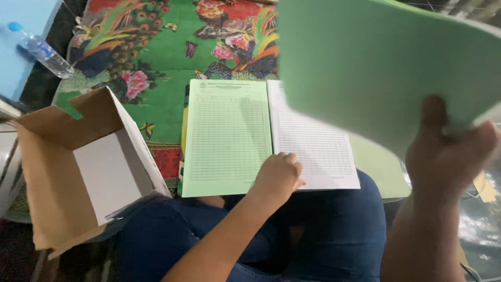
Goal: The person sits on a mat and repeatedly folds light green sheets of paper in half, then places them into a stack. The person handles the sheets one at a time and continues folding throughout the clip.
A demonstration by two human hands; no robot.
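Fingers first: the left hand (276,175) has them curled loosely and pressed down on the open pad of ruled forms, right at the seam where the green form sheet (227,137) meets the white form sheet (313,141), so it's pinning rather than gripping anything. Going from the left side of the room, there's a plastic water bottle (40,49) lying on a blue surface, then an open cardboard box (78,167) tipped on its side next to the person's knee, with nothing in it that I can see. The forms rest on the lap, over blue jeans (334,235), with a loud floral cloth (167,47) spread behind them. Over on the right, the right hand (449,156) is closed around the lower edge of a plain green cover sheet (376,68), thumb on top, holding it lifted well up and apart from the pad. It's a bit blurred, so I can't tell exactly how the underside fingers sit. If you ask me, the way to do this cleanly is keep that left hand flat on the pad so the sheets don't shift, and hold the cover by its edge without creasing it.
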